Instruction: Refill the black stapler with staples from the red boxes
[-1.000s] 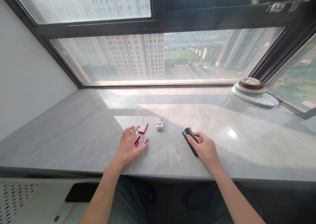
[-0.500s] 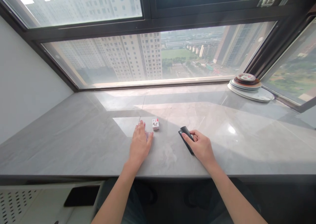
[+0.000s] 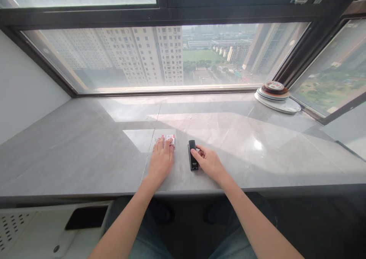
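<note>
On the grey countertop (image 3: 94, 163), a black stapler (image 3: 192, 159) points away from me, its long side nearly straight up the view. My right hand (image 3: 210, 162) has it from the right, thumb on top and the other fingers curled by its side. To the left, my left hand (image 3: 161, 158) lies palm down with its fingers stretched over a small white and red box (image 3: 170, 137). Some pale, printed packaging also shows around those fingertips; the fingers hide most of it.
A stack of round plates or coasters (image 3: 274, 91) stands at the back right by the window frame (image 3: 166, 95). Below the counter edge at left is a white unit (image 3: 37, 228) with a dark flat panel (image 3: 85, 218).
The stapler has swung from slanted to nearly straight and moved left with my right hand. My left hand has gone forward onto the small white and red box. The camera view has shifted slightly.
</note>
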`<action>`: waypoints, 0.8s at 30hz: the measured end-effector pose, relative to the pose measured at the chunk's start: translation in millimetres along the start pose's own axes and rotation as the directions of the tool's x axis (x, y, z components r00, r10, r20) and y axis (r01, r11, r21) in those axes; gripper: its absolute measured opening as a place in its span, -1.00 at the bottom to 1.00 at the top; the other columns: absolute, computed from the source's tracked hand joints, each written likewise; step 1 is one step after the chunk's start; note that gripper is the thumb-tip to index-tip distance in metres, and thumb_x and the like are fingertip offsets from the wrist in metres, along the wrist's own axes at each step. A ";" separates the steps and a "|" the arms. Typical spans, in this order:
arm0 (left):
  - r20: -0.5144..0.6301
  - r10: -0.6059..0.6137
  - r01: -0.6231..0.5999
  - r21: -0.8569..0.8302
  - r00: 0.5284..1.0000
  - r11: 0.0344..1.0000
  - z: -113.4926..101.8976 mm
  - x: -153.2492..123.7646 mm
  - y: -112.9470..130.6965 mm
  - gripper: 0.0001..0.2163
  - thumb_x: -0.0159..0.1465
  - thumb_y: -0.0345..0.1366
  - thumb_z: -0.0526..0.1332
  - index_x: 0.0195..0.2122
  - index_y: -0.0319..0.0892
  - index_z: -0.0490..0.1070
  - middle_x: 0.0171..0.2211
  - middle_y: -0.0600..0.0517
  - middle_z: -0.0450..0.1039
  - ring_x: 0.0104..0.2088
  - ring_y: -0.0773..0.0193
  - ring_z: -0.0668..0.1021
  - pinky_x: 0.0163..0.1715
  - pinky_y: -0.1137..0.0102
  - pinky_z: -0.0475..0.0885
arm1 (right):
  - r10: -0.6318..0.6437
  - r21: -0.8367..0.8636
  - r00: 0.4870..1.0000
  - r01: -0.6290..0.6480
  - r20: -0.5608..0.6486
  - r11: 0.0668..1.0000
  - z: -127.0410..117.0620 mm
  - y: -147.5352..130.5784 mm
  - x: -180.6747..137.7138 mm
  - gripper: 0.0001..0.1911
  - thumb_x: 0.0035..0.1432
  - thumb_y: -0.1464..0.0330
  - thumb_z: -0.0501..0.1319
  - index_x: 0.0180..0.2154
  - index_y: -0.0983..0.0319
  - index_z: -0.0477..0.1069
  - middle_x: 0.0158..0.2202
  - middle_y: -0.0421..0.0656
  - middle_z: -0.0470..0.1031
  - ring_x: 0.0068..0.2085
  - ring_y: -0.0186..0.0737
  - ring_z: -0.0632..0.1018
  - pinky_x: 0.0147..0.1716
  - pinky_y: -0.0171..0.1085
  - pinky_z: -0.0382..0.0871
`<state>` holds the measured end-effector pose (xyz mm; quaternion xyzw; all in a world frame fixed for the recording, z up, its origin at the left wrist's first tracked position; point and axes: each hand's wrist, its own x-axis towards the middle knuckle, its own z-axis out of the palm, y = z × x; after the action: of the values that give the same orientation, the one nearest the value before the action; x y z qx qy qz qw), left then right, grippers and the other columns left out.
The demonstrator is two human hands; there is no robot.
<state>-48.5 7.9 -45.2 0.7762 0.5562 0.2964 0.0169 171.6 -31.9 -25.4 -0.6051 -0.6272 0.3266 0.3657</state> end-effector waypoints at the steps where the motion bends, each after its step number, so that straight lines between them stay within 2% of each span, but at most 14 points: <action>1: 0.004 0.009 -0.009 0.002 1.000 1.000 -1.3 -1.6 -1.6 -0.66 0.54 -0.25 -0.05 0.29 -0.04 0.22 0.36 -0.16 0.22 0.43 -0.05 0.20 0.37 -0.14 0.16 | -0.010 0.036 0.999 0.009 0.044 0.999 11.2 -6.6 2.3 -0.49 0.39 -0.02 0.10 0.07 0.17 0.54 -0.47 -0.23 0.51 -0.43 -0.23 0.52 -0.38 -0.30 0.32; 3: 0.007 0.027 -0.027 0.000 1.000 1.000 -4.7 -4.9 -6.6 -0.65 0.54 -0.26 -0.06 0.31 -0.04 0.20 0.36 -0.16 0.22 0.43 -0.05 0.21 0.35 -0.14 0.20 | -0.037 0.098 0.996 0.029 0.086 0.995 36.9 -20.1 8.9 -0.51 0.42 -0.02 0.07 0.07 0.15 0.54 -0.48 -0.24 0.51 -0.45 -0.25 0.51 -0.40 -0.31 0.33; 7: 0.004 0.030 -0.030 0.006 1.000 1.000 -17.6 -12.7 -30.4 -0.62 0.54 -0.30 -0.09 0.34 -0.04 0.17 0.37 -0.15 0.20 0.44 0.00 0.19 0.37 -0.10 0.20 | -0.056 0.132 0.998 0.051 0.034 0.990 87.3 -43.7 28.5 -0.53 0.44 -0.01 0.04 0.03 0.15 0.52 -0.44 -0.21 0.53 -0.43 -0.24 0.53 -0.39 -0.32 0.33; 10: -0.016 -0.021 0.021 0.017 1.000 1.000 -32.4 -18.9 -63.3 -0.63 0.54 -0.28 -0.09 0.33 -0.04 0.21 0.38 -0.14 0.18 0.44 0.03 0.19 0.38 -0.05 0.21 | -0.103 0.113 0.993 0.096 0.061 0.989 118.9 -58.6 45.7 -0.55 0.44 -0.01 0.05 -0.03 0.15 0.52 -0.40 -0.20 0.54 -0.38 -0.23 0.54 -0.35 -0.32 0.32; 14: -0.033 -0.078 0.079 0.044 0.996 0.996 -53.8 -21.0 -116.7 -0.62 0.54 -0.24 -0.09 0.32 -0.05 0.24 0.37 -0.12 0.21 0.41 0.03 0.23 0.36 -0.03 0.24 | -0.162 0.155 0.967 0.133 0.198 0.979 155.6 -78.2 67.7 -0.59 0.45 0.02 0.06 -0.02 0.14 0.50 -0.36 -0.21 0.55 -0.34 -0.23 0.55 -0.30 -0.32 0.32; 16: -0.032 -0.089 0.090 0.059 0.996 0.994 -62.3 -18.0 -140.2 -0.61 0.54 -0.22 -0.10 0.32 -0.06 0.26 0.36 -0.11 0.23 0.40 0.05 0.26 0.36 0.00 0.25 | -0.182 0.175 0.951 0.140 0.251 0.975 168.8 -87.3 77.2 -0.63 0.43 0.03 0.08 -0.03 0.13 0.49 -0.35 -0.22 0.56 -0.33 -0.23 0.55 -0.29 -0.31 0.32; 19: -0.031 -0.089 0.091 0.077 0.996 0.993 -69.5 -11.8 -164.3 -0.59 0.54 -0.20 -0.12 0.32 -0.07 0.28 0.37 -0.08 0.24 0.38 0.09 0.29 0.36 0.06 0.24 | -0.206 0.177 0.940 0.162 0.270 0.971 178.3 -98.1 88.1 -0.67 0.40 0.06 0.13 -0.05 0.11 0.50 -0.38 -0.24 0.54 -0.34 -0.23 0.55 -0.30 -0.31 0.33; 22: -0.040 -0.114 0.117 0.101 0.993 0.988 -71.1 -7.8 -173.2 -0.58 0.53 -0.23 -0.14 0.32 -0.03 0.29 0.38 -0.04 0.26 0.40 0.10 0.26 0.37 0.04 0.19 | -0.228 0.166 0.935 0.188 0.271 0.968 181.2 -104.0 93.8 -0.68 0.40 0.07 0.14 -0.03 0.10 0.50 -0.40 -0.25 0.53 -0.35 -0.23 0.55 -0.31 -0.31 0.36; 24: -0.041 -0.143 0.146 0.108 0.989 0.983 -71.8 -7.4 -172.6 -0.57 0.53 -0.25 -0.14 0.33 0.01 0.29 0.38 0.00 0.28 0.42 0.10 0.24 0.40 -0.04 0.10 | -0.222 0.202 0.934 0.169 0.279 0.965 183.6 -104.5 94.2 -0.64 0.40 0.09 0.14 0.08 0.10 0.46 -0.35 -0.25 0.55 -0.38 -0.25 0.56 -0.33 -0.30 0.39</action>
<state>-231.7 45.4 -50.7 0.7286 0.6267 0.2759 -0.0138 -39.6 62.4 -25.7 -0.4485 -0.7015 0.4301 0.3490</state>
